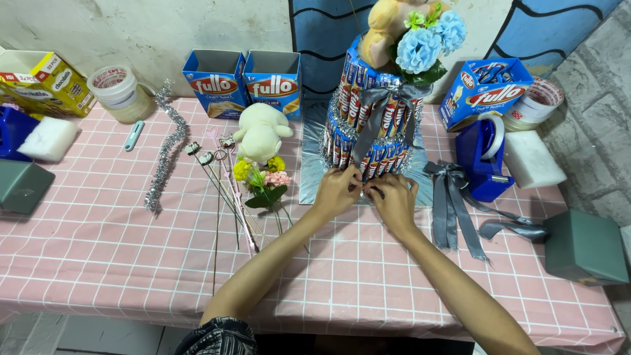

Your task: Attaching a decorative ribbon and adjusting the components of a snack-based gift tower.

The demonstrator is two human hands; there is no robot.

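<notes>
Both hands, left hand (336, 190) and right hand (394, 197), pinch narrowly at the base tier of the snack-stick tower (371, 125) mid-worktop (98, 243), apparently fixing trim; grey ribbon bow (450, 190) right of it seemingly needs steady placement.

Two bare forearms come up from the bottom edge, no watch, no bracelet, no rings that can be made out. The left hand (336, 192) and right hand (394, 200) are ungloved, nails short as far as this view shows (they are small here). At the left elbow sits a bit of dark cloth (220, 336) with thin pale lines crossing in a check or stripe; whether it is a sleeve or other clothing cannot be told.
</notes>
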